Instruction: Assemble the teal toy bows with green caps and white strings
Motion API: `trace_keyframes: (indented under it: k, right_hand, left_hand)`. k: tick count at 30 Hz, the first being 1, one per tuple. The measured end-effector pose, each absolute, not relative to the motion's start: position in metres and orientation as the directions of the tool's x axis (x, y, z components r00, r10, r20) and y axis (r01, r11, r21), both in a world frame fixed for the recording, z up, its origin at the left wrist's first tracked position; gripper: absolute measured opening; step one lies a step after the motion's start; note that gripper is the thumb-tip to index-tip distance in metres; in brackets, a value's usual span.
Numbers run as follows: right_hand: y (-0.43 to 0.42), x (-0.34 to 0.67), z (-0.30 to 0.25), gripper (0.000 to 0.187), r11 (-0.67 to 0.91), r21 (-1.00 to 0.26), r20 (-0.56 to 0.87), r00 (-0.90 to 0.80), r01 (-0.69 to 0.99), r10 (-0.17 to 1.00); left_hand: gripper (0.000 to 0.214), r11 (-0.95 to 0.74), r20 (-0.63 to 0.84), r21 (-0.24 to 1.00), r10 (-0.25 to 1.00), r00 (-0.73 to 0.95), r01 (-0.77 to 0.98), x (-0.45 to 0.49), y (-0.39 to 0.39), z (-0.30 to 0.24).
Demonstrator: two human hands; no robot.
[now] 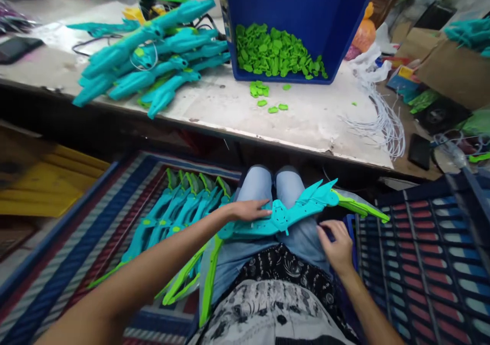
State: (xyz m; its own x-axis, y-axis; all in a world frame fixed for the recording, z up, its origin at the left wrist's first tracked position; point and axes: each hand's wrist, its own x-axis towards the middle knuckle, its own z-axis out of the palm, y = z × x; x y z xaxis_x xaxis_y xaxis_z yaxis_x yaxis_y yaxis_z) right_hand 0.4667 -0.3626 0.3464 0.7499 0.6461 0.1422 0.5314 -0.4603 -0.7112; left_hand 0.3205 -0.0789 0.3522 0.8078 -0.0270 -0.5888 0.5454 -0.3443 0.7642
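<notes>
A teal toy bow (285, 215) is laid across the lap, pressed flat under the open left hand (250, 211). The right hand (337, 243) is curled loosely beside it, gripping nothing. More teal bows (176, 212) are stacked on the floor; green pieces (273, 54) are heaped in a blue bin (306, 3) on the table (325, 125).

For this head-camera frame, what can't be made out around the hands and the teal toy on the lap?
- Right hand: fingers curl down beside the thigh; whether it holds anything cannot be told, as its own back hides it.
- Left hand: lies flat on the teal toy, so the part under the palm is hidden.
- Blue bin: top is cut off by the upper edge.
- Green pieces: too small to tell their shape.
</notes>
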Motion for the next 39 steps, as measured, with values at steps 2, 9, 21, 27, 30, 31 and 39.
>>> trace_keyframes:
  k: [2, 9, 21, 27, 30, 31, 39]
  right_hand:
    - [-0.339, 0.459, 0.361, 0.032, -0.233, -0.434, 0.287, 0.378, 0.87, 0.88]
    - [-0.297, 0.468, 0.362, 0.042, 0.19, -0.225, 0.304, -0.117, 0.956, 0.945]
    - [-0.236, 0.532, 0.405, 0.026, 0.05, -0.418, 0.19, 0.033, 0.907, 0.981]
    - [-0.037, 0.631, 0.424, 0.038, -0.231, -0.271, 0.304, 0.311, 0.934, 0.9]
    - [0.009, 0.644, 0.424, 0.033, -0.308, -0.258, 0.195, 0.362, 0.916, 0.912]
    - [0.013, 0.645, 0.425, 0.029, -0.32, -0.262, 0.169, 0.369, 0.911, 0.914]
    - [-0.046, 0.647, 0.431, 0.022, -0.483, -0.491, 0.099, 0.597, 0.725, 0.796]
  left_hand:
    - [0.092, -0.15, -0.64, 0.766, -0.095, 0.762, 0.625, 0.327, -0.077, 0.346]
    - [0.059, -0.228, -0.575, 0.802, -0.045, 0.817, 0.552, 0.341, -0.063, 0.346]
    - [0.048, -0.558, -0.427, 0.648, 0.298, 0.854, 0.518, 0.407, -0.051, 0.352]
    - [0.053, -0.613, -0.328, 0.56, 0.453, 0.829, 0.557, 0.39, -0.079, 0.353]
    - [0.056, -0.581, -0.362, 0.586, 0.436, 0.824, 0.565, 0.388, -0.081, 0.354]
    - [0.057, -0.573, -0.381, 0.59, 0.424, 0.822, 0.569, 0.388, -0.08, 0.354]
    - [0.074, -0.603, -0.345, 0.624, 0.359, 0.867, 0.497, 0.392, -0.083, 0.353]
